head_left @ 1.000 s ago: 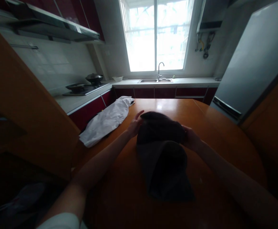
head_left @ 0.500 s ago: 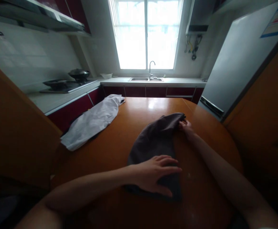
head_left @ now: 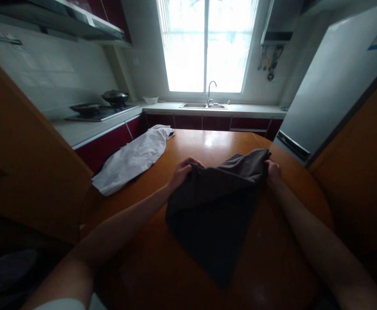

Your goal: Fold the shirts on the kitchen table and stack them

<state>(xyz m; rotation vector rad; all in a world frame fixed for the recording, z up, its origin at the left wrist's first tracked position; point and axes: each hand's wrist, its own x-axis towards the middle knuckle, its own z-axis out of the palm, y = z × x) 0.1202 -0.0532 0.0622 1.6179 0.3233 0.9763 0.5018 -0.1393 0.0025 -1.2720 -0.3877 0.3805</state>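
Observation:
A dark grey garment [head_left: 220,185], its exact kind not clear, is stretched between my two hands above the wooden table [head_left: 201,142]. My left hand [head_left: 182,172] is closed on its upper left edge, the fingertips curled over the fabric. At the upper right corner my right hand [head_left: 273,171] pinches the bunched cloth. The lower part hangs or lies toward me in a dark point, in deep shadow. Over on the table's left side lies a folded white garment [head_left: 133,159], apart from both hands, with something dark under it.
A counter with a sink [head_left: 194,105] and tap runs beneath the bright window. On the left are a stove [head_left: 101,113] and a lidded pan [head_left: 114,97]. A silver fridge [head_left: 333,82] stands at the right. Wooden panels flank the table.
My left hand has moved from lying spread over the garment to gripping its upper left edge. The cloth has been drawn wider, and my right hand still holds its corner. The view has turned slightly left.

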